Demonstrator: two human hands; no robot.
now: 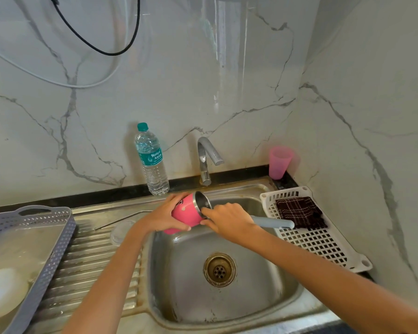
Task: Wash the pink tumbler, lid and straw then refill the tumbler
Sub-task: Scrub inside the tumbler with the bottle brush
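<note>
My left hand (165, 214) grips the pink tumbler (187, 213), tilted on its side over the back of the sink with its steel mouth facing right. My right hand (229, 219) is closed on a grey-handled brush (274, 222) at the tumbler's mouth; the brush head is hidden inside. The handle sticks out to the right. A clear round lid (122, 231) lies on the ribbed drainboard. A thin metal straw (121, 219) lies beside it.
The steel sink (179, 273) has a drain (219, 269) in its middle and a tap (206, 157) behind, not running. A water bottle (152, 160) stands at the back. A pink cup (279, 162), a white rack (319, 242) with a dark cloth, and a grey basket (46, 261) flank the sink.
</note>
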